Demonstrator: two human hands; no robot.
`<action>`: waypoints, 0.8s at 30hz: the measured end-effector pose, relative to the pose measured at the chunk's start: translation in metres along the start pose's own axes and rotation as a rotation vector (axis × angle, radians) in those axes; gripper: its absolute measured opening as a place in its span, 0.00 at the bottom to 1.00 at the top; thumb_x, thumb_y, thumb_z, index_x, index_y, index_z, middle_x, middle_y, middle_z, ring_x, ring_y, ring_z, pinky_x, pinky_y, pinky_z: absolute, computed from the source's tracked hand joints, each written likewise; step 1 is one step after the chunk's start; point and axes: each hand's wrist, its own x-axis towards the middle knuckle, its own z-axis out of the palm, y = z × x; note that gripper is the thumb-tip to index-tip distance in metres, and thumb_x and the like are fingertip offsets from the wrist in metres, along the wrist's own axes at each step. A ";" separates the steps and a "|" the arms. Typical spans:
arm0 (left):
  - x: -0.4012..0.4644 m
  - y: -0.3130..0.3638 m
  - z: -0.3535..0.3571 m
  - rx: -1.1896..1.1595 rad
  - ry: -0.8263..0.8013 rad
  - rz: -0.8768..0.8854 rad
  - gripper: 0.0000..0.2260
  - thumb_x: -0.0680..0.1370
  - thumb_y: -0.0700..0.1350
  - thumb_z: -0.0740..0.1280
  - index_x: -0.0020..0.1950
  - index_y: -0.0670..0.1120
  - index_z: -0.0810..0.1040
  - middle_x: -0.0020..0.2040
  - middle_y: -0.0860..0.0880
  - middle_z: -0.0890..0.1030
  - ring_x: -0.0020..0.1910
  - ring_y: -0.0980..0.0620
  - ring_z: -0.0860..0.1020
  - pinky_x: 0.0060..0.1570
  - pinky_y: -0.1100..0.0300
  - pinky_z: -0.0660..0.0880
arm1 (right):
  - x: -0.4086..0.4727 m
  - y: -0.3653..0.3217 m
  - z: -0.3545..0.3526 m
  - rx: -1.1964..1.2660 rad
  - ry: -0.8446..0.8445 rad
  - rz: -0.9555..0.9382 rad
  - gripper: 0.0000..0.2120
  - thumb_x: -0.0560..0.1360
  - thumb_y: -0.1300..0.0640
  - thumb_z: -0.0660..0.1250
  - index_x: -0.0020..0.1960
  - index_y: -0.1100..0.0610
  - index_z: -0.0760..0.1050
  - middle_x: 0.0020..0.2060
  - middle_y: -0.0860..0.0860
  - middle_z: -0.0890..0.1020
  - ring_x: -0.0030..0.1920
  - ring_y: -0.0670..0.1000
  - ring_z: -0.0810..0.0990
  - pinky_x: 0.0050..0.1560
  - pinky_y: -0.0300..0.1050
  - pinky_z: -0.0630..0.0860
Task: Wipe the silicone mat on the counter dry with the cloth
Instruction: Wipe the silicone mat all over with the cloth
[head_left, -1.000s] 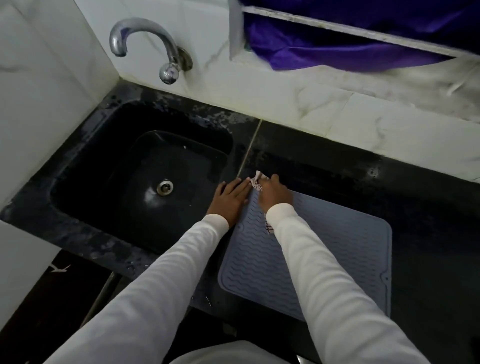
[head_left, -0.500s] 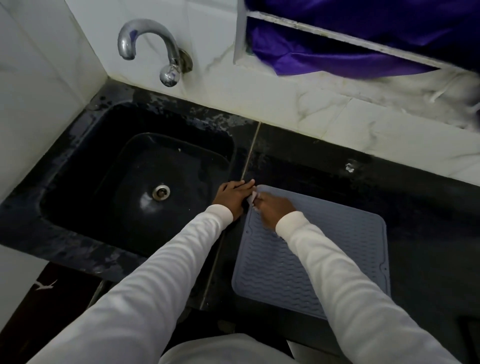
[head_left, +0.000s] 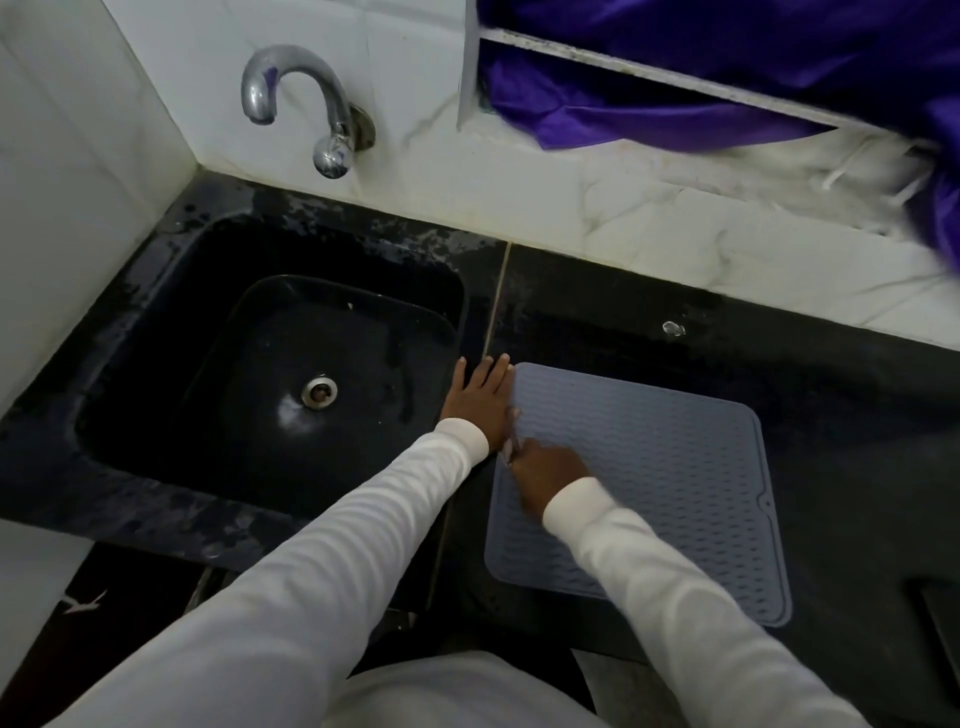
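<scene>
at far left a white tiled wall (head_left: 78, 182) meets the back wall in a corner, and a chrome tap (head_left: 306, 104) curves out of the back wall with its spout turned left. below it a black sink (head_left: 156, 322) is sunk into the dark counter (head_left: 841, 441), a metal drain (head_left: 319, 391) at the middle of its basin, pale blotches along its rim. a thin pale seam (head_left: 493, 317) runs across the counter just right of the sink. the left hand (head_left: 480, 400), in a white sleeve (head_left: 332, 545), lies flat and spread open on the counter between the sink and the mat, fingers pointing away, its right edge touching the mat's left border near the far left corner; it grips nothing. just to its right the mat (head_left: 675, 467), grey-blue and ribbed with wavy lines, lies flat on the counter, square to the front edge, with a small notch tab on its right side. the right hand (head_left: 545, 475) rests on the mat's left part, near the border, fingers curled down over the cloth (head_left: 511, 449); only a small whitish scrap shows at the fingertips, so it probably is clenched on it, though the grip itself is hidden. above right, purple fabric (head_left: 727, 62) hangs over a white ledge (head_left: 649, 65), and a small pale spot (head_left: 674, 328) sits on the counter behind the mat.
</scene>
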 end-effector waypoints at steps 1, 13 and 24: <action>0.001 -0.001 0.000 0.005 0.004 0.007 0.29 0.83 0.56 0.49 0.80 0.44 0.46 0.81 0.47 0.46 0.79 0.45 0.47 0.74 0.39 0.41 | -0.003 -0.008 0.005 -0.004 -0.018 0.040 0.25 0.79 0.64 0.56 0.75 0.64 0.56 0.66 0.62 0.71 0.61 0.61 0.75 0.57 0.52 0.72; 0.009 0.007 -0.004 0.137 -0.005 0.029 0.29 0.84 0.55 0.47 0.79 0.40 0.46 0.80 0.43 0.47 0.79 0.44 0.44 0.75 0.42 0.39 | -0.053 -0.058 0.041 0.083 0.037 0.025 0.27 0.45 0.55 0.84 0.41 0.64 0.83 0.32 0.56 0.81 0.25 0.51 0.79 0.22 0.35 0.70; -0.004 0.016 0.007 0.035 0.051 -0.044 0.27 0.85 0.52 0.46 0.79 0.41 0.44 0.80 0.41 0.45 0.79 0.42 0.46 0.76 0.45 0.43 | -0.098 -0.057 0.077 0.063 -0.118 -0.087 0.32 0.47 0.46 0.82 0.49 0.56 0.84 0.41 0.52 0.84 0.27 0.48 0.79 0.21 0.36 0.70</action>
